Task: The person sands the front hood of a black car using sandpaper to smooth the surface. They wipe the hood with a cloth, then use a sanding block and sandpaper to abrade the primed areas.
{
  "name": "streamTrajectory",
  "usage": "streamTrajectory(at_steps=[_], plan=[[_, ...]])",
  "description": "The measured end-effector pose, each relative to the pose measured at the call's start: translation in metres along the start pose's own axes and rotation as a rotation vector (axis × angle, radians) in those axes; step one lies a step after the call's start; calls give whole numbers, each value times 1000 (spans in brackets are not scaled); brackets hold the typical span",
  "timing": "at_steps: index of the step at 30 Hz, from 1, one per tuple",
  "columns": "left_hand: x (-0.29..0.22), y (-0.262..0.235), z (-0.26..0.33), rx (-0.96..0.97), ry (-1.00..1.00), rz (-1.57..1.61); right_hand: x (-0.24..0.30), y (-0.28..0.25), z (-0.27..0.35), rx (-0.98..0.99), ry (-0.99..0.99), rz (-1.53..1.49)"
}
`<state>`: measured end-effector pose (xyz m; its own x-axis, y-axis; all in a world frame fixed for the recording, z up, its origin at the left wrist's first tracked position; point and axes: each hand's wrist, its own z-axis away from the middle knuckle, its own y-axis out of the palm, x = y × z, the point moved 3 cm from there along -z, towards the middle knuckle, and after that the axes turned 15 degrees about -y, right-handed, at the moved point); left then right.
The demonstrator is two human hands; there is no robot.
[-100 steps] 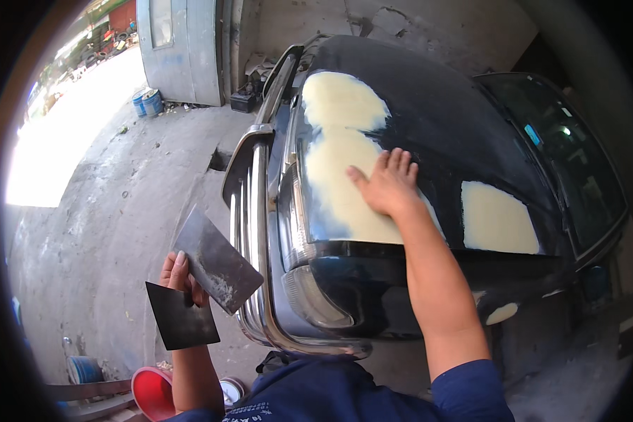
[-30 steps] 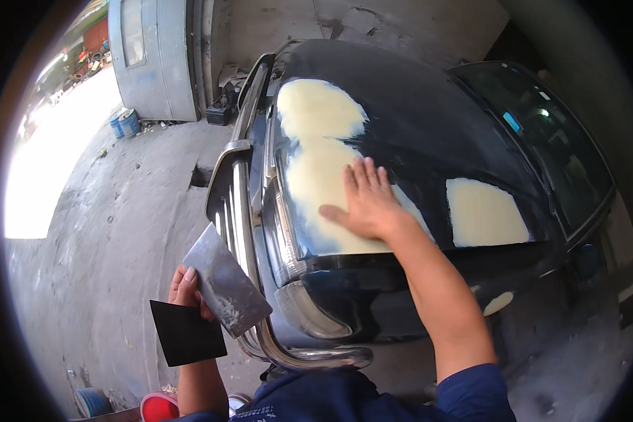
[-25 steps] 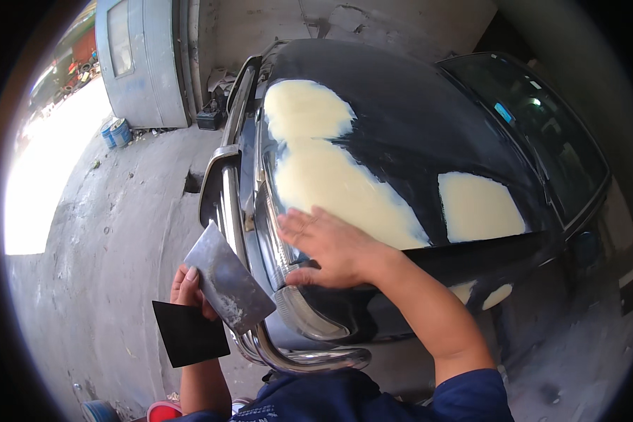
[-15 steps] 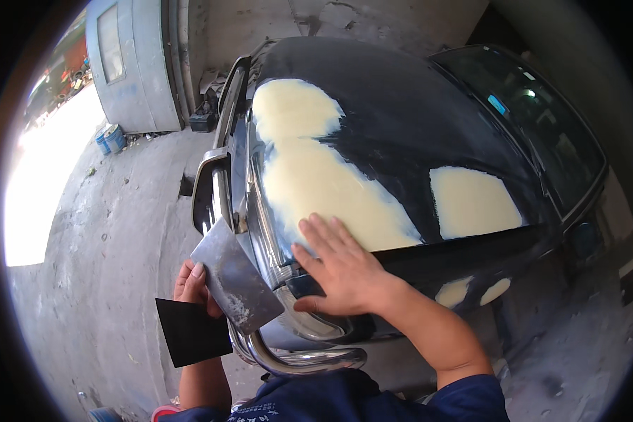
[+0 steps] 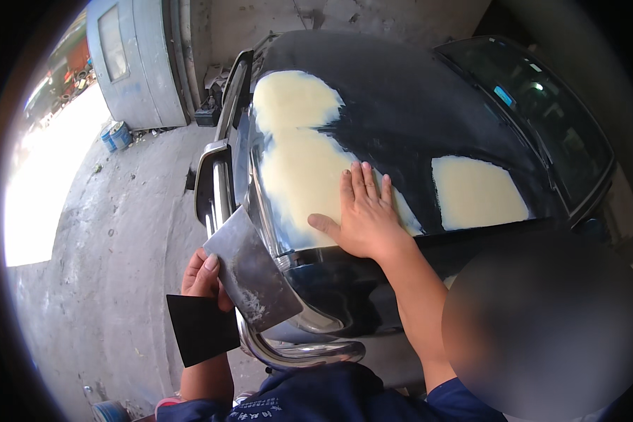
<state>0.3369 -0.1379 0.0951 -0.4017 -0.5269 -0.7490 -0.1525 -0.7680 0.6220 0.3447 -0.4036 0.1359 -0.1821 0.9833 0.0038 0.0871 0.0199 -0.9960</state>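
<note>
My right hand lies flat, fingers stretched and thumb out, on a large patch of cream-coloured filler near the front edge of a dark car's hood. It holds nothing. Off the car's front, my left hand grips a grey metal plate between thumb and fingers, with pale smears near the plate's lower corner. A black trapezoid-shaped spreader is in that same hand, below the plate. A second, smaller filler patch sits closer to the windshield.
A chrome tube guard curves round the car's front. Beyond the concrete floor stand a grey metal door and blue-white buckets. A blurred round area hides the lower right.
My right hand has slid farther up and to the right across the filler. My left hand, with plate and spreader, has shifted slightly right. The blurred round area has appeared.
</note>
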Motion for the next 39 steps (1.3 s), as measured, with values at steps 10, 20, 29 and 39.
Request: streamTrajectory(at_steps=[10, 20, 29, 39], plan=[[0, -6, 8, 19, 12, 1, 32, 7, 10, -44, -23, 83], [2, -12, 3, 24, 2, 16, 56, 2, 33, 7, -100, 91], [-6, -19, 12, -26, 33, 27, 15, -5, -60, 115, 74, 29], [-5, -15, 11, -23, 14, 53, 53, 5, -41, 114, -86, 109]])
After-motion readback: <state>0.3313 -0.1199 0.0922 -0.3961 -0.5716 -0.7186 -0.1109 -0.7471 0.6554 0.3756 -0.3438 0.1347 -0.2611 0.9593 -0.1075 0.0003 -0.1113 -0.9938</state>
